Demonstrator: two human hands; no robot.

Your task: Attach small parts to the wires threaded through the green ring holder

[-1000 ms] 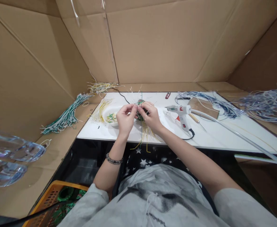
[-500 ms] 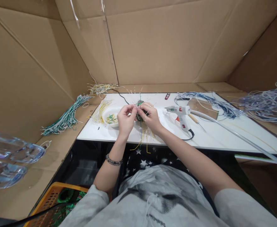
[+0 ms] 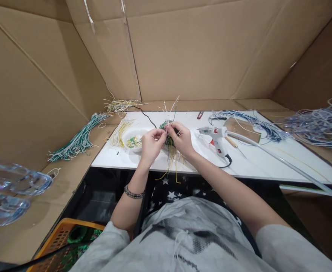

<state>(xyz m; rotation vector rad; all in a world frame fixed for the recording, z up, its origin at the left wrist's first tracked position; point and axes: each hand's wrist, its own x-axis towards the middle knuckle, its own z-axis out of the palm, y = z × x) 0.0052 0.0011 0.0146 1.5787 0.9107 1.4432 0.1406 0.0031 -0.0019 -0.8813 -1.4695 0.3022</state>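
My left hand and my right hand meet over the white tabletop, both pinching a small green round part bristling with thin white, yellow and green wires. Some wires stick up from it, others hang down past the table's front edge. My fingertips touch at the part's top. A white bowl with small green and yellow pieces sits just left of my left hand.
A white glue gun stands right of my hands, its cord beside it. Yellow wires, green-white wire bundles and blue-grey wires lie around. Cardboard walls enclose the table. An orange crate sits low left.
The wired part has been tilted and lifted slightly, so its upper wires now stick up higher. My hands stay together in nearly the same spot.
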